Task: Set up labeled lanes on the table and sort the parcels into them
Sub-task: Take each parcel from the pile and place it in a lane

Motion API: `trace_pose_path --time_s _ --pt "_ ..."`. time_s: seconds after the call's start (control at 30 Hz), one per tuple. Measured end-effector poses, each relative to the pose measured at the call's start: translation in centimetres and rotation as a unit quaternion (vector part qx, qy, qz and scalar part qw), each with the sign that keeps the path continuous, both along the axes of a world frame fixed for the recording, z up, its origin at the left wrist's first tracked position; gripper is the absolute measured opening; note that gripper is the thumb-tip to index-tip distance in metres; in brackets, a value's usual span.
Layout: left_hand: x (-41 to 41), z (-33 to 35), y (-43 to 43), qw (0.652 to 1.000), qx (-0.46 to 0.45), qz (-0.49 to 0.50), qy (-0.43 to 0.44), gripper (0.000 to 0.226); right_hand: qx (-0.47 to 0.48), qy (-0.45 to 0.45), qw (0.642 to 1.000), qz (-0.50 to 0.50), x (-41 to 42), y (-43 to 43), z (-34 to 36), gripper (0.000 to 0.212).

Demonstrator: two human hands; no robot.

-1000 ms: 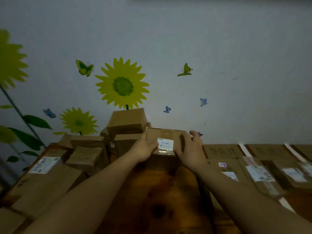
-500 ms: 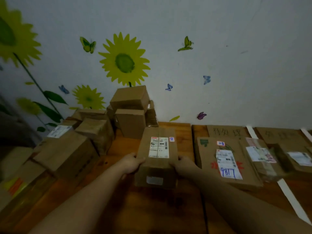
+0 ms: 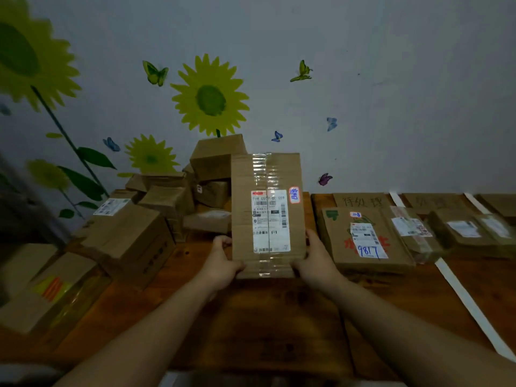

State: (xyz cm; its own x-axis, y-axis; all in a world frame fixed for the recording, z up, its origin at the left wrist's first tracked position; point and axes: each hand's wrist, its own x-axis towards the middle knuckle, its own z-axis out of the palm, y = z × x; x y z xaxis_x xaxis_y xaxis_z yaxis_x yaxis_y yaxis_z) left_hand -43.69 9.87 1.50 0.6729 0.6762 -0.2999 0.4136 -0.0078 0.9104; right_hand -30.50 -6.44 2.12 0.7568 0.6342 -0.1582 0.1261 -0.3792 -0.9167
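Observation:
I hold a brown cardboard parcel (image 3: 268, 213) upright over the middle of the wooden table (image 3: 279, 325), its taped face with a white shipping label and a small pink-edged sticker turned toward me. My left hand (image 3: 223, 261) grips its lower left edge and my right hand (image 3: 315, 258) grips its lower right edge. To the right, white tape strips (image 3: 469, 303) mark lanes headed by handwritten cardboard labels (image 3: 360, 201). A flat parcel marked 9817 (image 3: 365, 238) lies in the first lane, with other parcels (image 3: 463, 230) in the lanes beyond.
A heap of unsorted cardboard boxes (image 3: 167, 202) fills the table's back left, with a large box (image 3: 131, 238) in front and more boxes (image 3: 42, 291) at the left edge. A wall with sunflower and butterfly stickers (image 3: 209, 99) stands right behind the table.
Both hands drew the parcel from the heap toward me, then tipped it upright so its labelled face points at me. My view dropped toward the table.

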Motion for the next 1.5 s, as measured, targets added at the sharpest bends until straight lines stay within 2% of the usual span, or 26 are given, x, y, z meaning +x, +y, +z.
trace_pose_path --time_s 0.1,0.27,0.5,0.77,0.87,0.97,1.1,1.2,1.3,1.5 --pt "-1.8 0.6 -0.2 0.999 -0.006 -0.011 -0.045 0.051 0.034 -0.027 0.999 -0.023 -2.6 -0.6 0.9 0.070" --pt "-4.0 1.4 -1.0 0.993 -0.006 -0.024 -0.116 0.053 0.044 -0.080 0.994 -0.053 -5.8 -2.5 2.2 0.079" --pt "-4.8 2.7 -4.4 0.988 -0.009 -0.062 -0.140 0.057 0.054 -0.098 0.990 -0.083 -7.8 -6.8 3.9 0.076" --pt "-1.3 6.2 -12.9 0.979 0.041 -0.124 -0.154 0.043 0.055 -0.126 0.983 -0.118 -5.8 -16.0 6.4 0.061" --pt "1.2 6.8 -18.5 0.979 0.041 -0.150 -0.130 0.038 0.035 -0.127 0.982 -0.136 -4.1 -21.8 6.7 0.065" --pt "4.2 6.9 -24.9 0.978 0.037 -0.190 -0.080 0.040 0.022 -0.115 0.979 -0.165 -2.1 -28.5 6.3 0.049" --pt "8.3 5.8 -33.0 0.968 0.020 -0.244 -0.053 0.044 -0.003 -0.074 0.972 -0.222 0.3 -37.3 5.5 0.058" --pt "11.0 4.9 -38.1 0.959 0.018 -0.279 -0.037 0.049 -0.001 -0.063 0.963 -0.262 1.1 -42.9 4.7 0.055" --pt "13.0 3.8 -42.3 0.951 0.015 -0.308 -0.025 0.052 -0.006 -0.052 0.956 -0.288 1.9 -47.1 4.1 0.054" --pt "17.2 1.9 -45.6 0.932 0.023 -0.361 0.014 0.039 -0.014 -0.002 0.948 -0.318 4.7 -51.1 2.6 0.052"
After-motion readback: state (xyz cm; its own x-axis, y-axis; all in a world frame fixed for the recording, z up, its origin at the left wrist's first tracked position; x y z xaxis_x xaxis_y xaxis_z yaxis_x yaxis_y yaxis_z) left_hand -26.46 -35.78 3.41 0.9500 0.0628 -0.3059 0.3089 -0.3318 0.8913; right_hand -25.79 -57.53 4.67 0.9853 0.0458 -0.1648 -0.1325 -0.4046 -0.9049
